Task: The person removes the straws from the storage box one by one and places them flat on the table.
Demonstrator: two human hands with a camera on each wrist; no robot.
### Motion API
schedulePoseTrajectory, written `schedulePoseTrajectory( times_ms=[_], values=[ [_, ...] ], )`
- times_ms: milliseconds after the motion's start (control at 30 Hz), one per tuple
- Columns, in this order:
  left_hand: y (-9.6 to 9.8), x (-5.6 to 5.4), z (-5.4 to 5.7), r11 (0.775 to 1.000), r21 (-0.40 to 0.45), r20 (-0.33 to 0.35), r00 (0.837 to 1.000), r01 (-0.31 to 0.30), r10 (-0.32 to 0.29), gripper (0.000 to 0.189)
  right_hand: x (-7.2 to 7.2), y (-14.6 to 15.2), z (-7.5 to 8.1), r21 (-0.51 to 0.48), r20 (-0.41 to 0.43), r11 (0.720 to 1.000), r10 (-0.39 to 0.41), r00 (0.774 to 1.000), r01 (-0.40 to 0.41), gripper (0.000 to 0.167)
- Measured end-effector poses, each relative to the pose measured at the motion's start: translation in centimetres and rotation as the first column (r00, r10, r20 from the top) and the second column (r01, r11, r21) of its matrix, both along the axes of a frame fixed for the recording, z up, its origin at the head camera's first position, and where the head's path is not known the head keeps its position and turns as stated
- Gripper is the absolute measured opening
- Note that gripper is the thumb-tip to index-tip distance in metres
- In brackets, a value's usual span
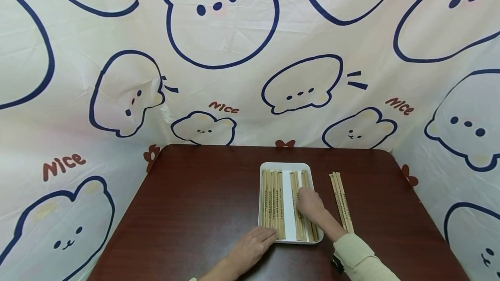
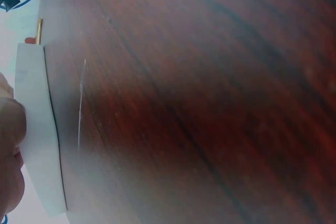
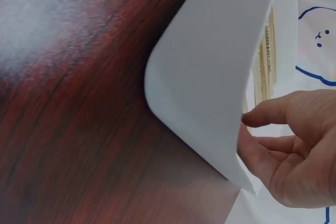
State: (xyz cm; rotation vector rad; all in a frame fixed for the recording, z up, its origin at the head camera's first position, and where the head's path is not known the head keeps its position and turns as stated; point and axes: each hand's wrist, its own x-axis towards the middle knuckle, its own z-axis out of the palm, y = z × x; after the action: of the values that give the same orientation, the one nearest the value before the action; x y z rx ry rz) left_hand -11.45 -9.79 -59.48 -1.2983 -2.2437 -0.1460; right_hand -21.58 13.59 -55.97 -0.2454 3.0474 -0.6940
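A white tray holds paper-wrapped chopsticks in two groups, with a bare white strip between them. The left group is the wider one. Over the right group is my right hand, its thumb and fingertips bent together at a slim wrapped pair of chopsticks along the right side. The right wrist view has these fingertips partly hidden behind the tray wall. My left hand rests on the tray's near left corner, fingers lying along the rim. In the left wrist view its fingers touch the tray's outer wall.
More wrapped chopsticks lie on the brown table just right of the tray, beside my right forearm. A cloth with cartoon bears hangs behind the table and along both sides.
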Motion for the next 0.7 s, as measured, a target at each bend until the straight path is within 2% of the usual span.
schedulePoseTrajectory(
  times_ms=[233,400,600,700],
  values=[
    [0.00,-0.02,0.18,1.000,0.002,0.005,1.000,0.004,-0.004,0.034,-0.29,-0.21,-0.04,0.027,0.051,1.000,-0.017,0.999,0.016,0.037],
    [0.02,-0.05,0.17,1.000,0.011,0.002,1.000,0.007,-0.007,0.034,-0.23,-0.35,0.00,0.056,0.018,0.998,-0.018,1.000,0.017,0.027],
    [0.01,-0.03,0.17,1.000,0.017,-0.001,1.000,0.009,-0.009,0.033,-0.18,-0.35,-0.13,0.036,0.002,0.999,-0.018,1.000,0.018,0.024],
    [0.03,-0.03,0.14,1.000,0.018,0.004,1.000,0.009,-0.009,0.033,-0.15,-0.21,-0.19,0.008,0.026,1.000,-0.026,0.999,0.026,0.028]
  ],
)
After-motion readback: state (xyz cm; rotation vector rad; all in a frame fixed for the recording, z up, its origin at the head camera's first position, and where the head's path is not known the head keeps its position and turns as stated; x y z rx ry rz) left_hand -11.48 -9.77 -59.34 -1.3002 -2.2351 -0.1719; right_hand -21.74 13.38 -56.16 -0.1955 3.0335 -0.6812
